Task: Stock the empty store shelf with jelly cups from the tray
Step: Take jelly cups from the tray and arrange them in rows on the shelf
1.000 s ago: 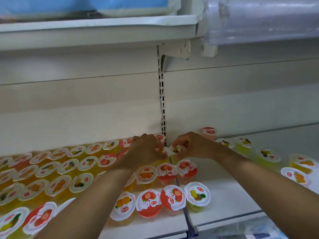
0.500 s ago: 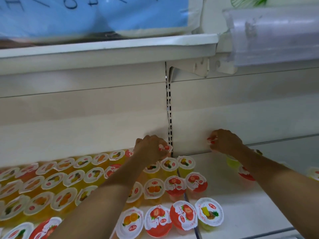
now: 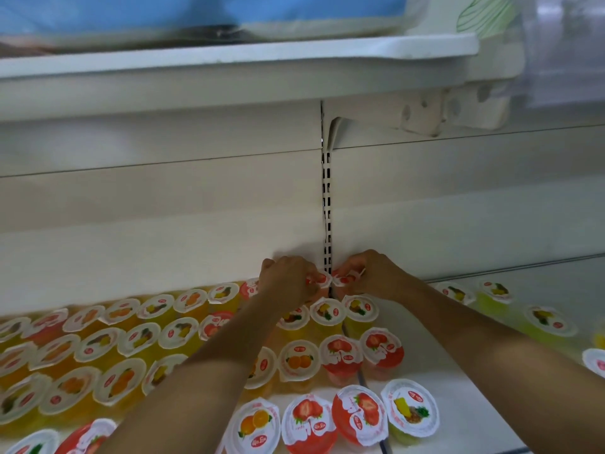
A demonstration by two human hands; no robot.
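Here each hand's grip pinches a small red-lidded plastic jelly cup, left hand [image 3: 288,283] and right hand [image 3: 376,276], at the white shelf's [image 3: 458,421] back; light, slippery, best held by rims.

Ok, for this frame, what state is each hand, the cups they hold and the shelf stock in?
Left hand: grips a red-lidded cup at the back row.
Right hand: grips another red-lidded cup beside it.
Both held cups: upright, sealed, nearly touching.
Shelf: left part packed with upright rows; right part sparse, scattered cups.
Front strawberry cup: tilted.
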